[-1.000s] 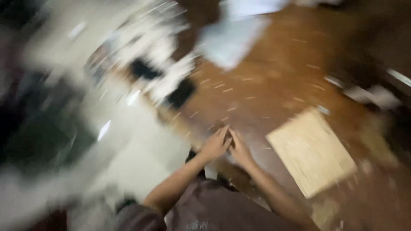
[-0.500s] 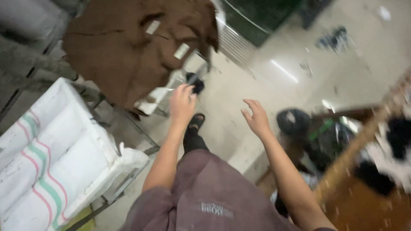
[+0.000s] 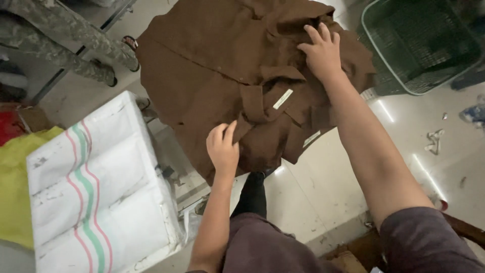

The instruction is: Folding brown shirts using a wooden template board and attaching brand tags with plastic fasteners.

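The person's left hand (image 3: 223, 149) grips the lower edge of a pile of brown fabric pieces (image 3: 237, 76), fingers curled over a fold with the thumb hidden behind the cloth. The right hand (image 3: 321, 50) lies farther up on the same pile, fingers spread and pressing into a bunched ridge — whether it pinches the cloth or only rests on it cannot be told, since the fingertips sink into the folds. The fabric hangs between both hands above the pale floor (image 3: 323, 182); what carries it from beneath is covered by the cloth itself. Two small pale labels (image 3: 283, 98) show on the brown pieces, too small to make out.

To the left stands a white woven sack (image 3: 96, 187) with green and pink stripes, its lower end cut off by the frame. Beside it a yellow cloth (image 3: 12, 187) is only partly in view. At upper right a dark green mesh basket (image 3: 419, 45) runs out of frame — its contents are lost in shadow. Camouflage-patterned fabric (image 3: 55, 40) crosses the upper left corner, half hidden.
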